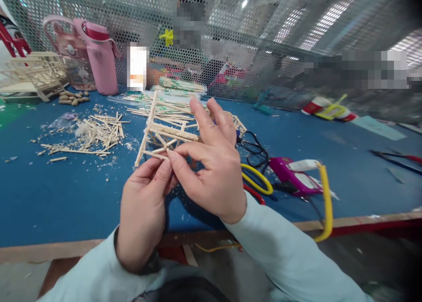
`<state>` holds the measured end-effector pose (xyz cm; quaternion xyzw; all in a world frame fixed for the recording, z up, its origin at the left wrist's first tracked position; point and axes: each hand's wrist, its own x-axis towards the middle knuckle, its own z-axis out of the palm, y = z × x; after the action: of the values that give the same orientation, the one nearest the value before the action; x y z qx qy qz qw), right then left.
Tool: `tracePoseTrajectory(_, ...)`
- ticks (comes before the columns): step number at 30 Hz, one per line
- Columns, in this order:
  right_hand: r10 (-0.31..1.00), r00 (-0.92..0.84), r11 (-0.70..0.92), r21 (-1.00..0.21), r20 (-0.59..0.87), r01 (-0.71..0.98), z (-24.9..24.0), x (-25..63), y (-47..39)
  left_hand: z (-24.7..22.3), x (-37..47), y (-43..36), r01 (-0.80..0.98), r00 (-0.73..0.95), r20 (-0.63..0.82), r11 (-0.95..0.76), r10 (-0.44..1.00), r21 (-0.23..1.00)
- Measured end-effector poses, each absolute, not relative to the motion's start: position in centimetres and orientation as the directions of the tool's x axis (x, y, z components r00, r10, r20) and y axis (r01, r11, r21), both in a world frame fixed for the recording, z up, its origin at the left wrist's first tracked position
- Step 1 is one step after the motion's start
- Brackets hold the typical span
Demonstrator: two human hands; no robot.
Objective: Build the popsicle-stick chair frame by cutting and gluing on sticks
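Note:
A small frame built of thin wooden sticks (173, 129) is held up over the blue table, with an upright post at its left and crossing braces at the near side. My left hand (143, 209) pinches the frame's lower near edge between thumb and fingers. From the right, my right hand (214, 174) has its thumb and index finger closed at the joint where the braces cross, its other fingers raised. Whether a separate stick piece is between those fingertips is hidden. Both hands' fingertips are almost touching.
Left lie stick offcuts (110, 132), peanuts (70, 99) and stick models (36, 78). A pink bottle (103, 64) stands beside a clear jug (75, 51). Bagged sticks (183, 87) lie behind the frame. Right are a purple glue gun (283, 170), a yellow handle (259, 179) and pliers (392, 156).

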<state>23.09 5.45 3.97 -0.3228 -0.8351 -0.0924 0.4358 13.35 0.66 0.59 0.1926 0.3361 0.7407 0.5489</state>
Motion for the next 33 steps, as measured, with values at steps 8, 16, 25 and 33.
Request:
tracePoseTrajectory(8,0.473,-0.355,0.754,-0.162,0.806,0.637,3.58,22.72,5.09,0.49,13.28,0.67,-0.678,-0.335,-0.087,-0.175,0.938,0.714)
tracePoseTrajectory(16,0.454,-0.338,0.743,-0.142,0.824,0.654,3.32,22.61,5.23,0.38,13.22,0.61,-0.688,-0.323,-0.068,-0.185,0.944,0.702)
tracePoseTrajectory(25,0.446,-0.365,0.763,-0.134,0.817,0.632,3.54,22.85,5.27,0.26,13.26,0.58,-0.648,-0.349,-0.055,-0.198,0.936,0.736)
tracePoseTrajectory(33,0.451,-0.385,0.772,-0.136,0.805,0.621,3.66,22.98,5.21,0.33,13.30,0.57,-0.646,-0.370,-0.067,-0.205,0.927,0.735)
